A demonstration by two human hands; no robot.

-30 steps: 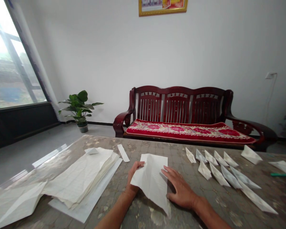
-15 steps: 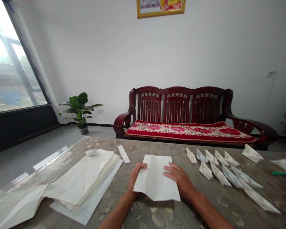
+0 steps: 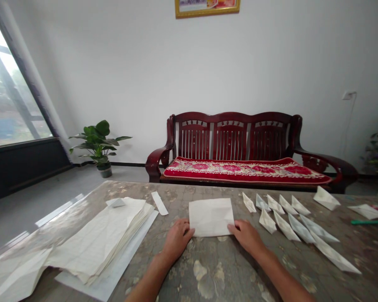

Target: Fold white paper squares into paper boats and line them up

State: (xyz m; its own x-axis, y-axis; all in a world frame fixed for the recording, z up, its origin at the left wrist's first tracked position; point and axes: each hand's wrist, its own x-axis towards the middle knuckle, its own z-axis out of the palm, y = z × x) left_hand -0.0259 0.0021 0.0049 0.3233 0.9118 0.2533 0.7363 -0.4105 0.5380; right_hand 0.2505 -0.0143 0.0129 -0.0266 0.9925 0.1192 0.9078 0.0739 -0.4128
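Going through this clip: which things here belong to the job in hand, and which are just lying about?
Job in hand: left hand and right hand, at the edges of the folded white paper sheet; stack of paper sheets; folded paper boats.

Lying about: green pen; dark red wooden bench; potted plant.

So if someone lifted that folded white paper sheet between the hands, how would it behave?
The folded paper sheet would probably feel very light and rather floppy, since it looks thin. Held by the edge nearest the left hand, it might sag a little. Pushed, it would likely slide easily across the glossy tabletop.
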